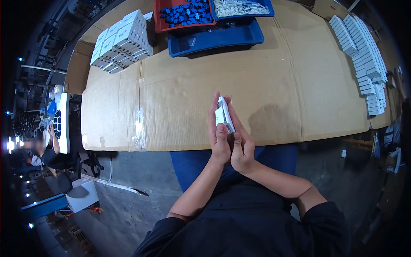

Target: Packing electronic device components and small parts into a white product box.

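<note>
Left hand (220, 147) and right hand (243, 153), palms nearly closed, hold a white case (226, 116) above the near surface (184, 98), not yet set down; left stack (122, 43), right stack (364, 60) apparently finished; far blue parts (188, 15), white parts (239, 8) apparently unused

Site: workshop or small factory floor. Evidence: cardboard-covered workbench (205, 81); 1 red bin (158, 21) and 2 blue bins (227, 41), 2 of the 3 holding small loose parts (186, 14); stacked white boxes (122, 40); bare grey floor (137, 173); at left, a co-worker (50, 156) at a white table (64, 124).
</note>
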`<state>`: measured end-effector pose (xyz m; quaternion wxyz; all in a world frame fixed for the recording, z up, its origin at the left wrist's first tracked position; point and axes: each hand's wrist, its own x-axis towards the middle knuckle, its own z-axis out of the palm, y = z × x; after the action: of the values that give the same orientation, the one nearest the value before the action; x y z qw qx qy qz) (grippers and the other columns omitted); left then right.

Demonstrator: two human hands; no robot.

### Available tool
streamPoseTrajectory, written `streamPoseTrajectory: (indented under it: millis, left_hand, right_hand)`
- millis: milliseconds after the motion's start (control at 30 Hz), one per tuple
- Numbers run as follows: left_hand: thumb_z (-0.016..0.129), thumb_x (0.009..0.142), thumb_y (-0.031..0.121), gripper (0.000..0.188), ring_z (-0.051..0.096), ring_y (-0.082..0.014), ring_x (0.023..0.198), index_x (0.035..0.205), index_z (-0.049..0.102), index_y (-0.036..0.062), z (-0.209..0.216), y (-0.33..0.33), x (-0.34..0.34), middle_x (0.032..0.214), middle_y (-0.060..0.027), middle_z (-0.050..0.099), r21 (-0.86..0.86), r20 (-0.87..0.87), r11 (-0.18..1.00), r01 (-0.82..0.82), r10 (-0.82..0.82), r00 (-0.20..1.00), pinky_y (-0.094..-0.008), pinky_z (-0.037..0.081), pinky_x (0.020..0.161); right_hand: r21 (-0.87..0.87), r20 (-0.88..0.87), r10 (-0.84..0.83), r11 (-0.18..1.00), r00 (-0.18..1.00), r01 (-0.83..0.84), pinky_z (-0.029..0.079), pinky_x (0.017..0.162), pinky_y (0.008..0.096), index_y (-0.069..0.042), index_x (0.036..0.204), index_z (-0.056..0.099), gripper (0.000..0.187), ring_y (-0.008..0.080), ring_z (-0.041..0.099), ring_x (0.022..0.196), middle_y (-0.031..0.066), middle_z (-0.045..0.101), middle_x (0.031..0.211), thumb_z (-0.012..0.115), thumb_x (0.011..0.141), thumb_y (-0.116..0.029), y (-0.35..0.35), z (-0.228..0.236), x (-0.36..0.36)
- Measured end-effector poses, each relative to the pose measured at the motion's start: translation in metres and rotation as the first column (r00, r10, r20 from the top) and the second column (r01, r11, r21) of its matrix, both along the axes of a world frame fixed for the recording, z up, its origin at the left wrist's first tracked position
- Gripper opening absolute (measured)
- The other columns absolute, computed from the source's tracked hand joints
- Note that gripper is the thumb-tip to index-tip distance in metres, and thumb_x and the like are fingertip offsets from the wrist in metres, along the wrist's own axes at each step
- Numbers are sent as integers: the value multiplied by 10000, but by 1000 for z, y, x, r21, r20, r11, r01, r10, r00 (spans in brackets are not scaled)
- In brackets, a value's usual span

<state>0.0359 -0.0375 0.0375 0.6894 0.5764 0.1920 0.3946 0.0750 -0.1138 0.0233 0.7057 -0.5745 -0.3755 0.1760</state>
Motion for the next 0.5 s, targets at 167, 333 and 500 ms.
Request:
streamPoseTrajectory:
  millis: [167, 333, 500]
  left_hand:
    - [518, 963, 724, 1019, 447, -325, 1434, 1647, 219, 30, 5, 7, 0, 1544, -233, 441, 19, -16, 999, -37, 37, 999, -459, 322, 1210]
    - [595, 860, 711, 1123, 492, -313, 1369, 1664, 141, 73, 12, 12, 1, 1549, -270, 414, -135, 115, 987, 92, -77, 990, -456, 412, 1137]
    - [600, 855, 727, 1155, 476, -313, 1389, 1666, 136, 48, 8, 9, 2, 1580, -279, 381, -58, 50, 986, 157, -155, 987, -444, 385, 1159]
  right_hand:
    - [208, -278, 186, 969, 943, -129, 336, 1234, 404, 32, 1539, 458, 556, 299, 439, 1490, 193, 463, 1598, 418, 1146, -360, 8, 0, 17]
    - [-67, -845, 37, 982, 533, -175, 457, 1102, 383, -29, 1401, 586, 563, 184, 571, 1296, 89, 644, 1342, 545, 1087, -494, 4, -14, 47]
    - [154, -911, 269, 925, 313, -347, 533, 989, 386, -103, 1339, 609, 546, 177, 657, 1140, 45, 686, 1219, 578, 1047, -563, -1, -12, 50]
